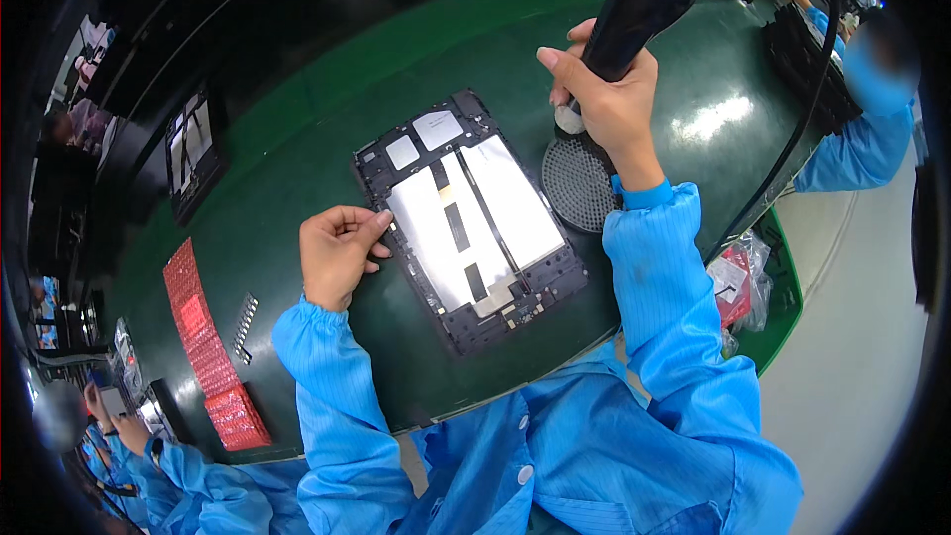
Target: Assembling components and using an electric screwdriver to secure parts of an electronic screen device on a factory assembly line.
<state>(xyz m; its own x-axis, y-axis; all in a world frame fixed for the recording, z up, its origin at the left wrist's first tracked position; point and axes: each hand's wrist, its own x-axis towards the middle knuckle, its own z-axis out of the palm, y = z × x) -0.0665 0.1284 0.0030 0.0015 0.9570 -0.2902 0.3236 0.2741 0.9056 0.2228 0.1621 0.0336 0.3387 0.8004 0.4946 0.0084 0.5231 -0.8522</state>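
An opened tablet (475, 228) lies face down on the green table, its silver battery and black frame showing. My left hand (342, 250) is closed at the tablet's left edge, thumb and forefinger pinched against the frame. Whether a small piece is between those fingertips is hidden. Above the table, to the right of the tablet, my right hand (616, 99) wraps round a black handheld device (649, 5) with a broad rounded head. Under that hand is a round perforated grey disc (578, 186), beside the tablet's right edge.
Red bubble wrap (208, 347) and a strip of small parts (245, 329) lie at left. Another opened tablet (191, 144) stands farther left. A black cable (792, 139) hangs at right, above a green bin (778, 297) with bags. Co-workers' blue sleeves (860, 154) show at both sides.
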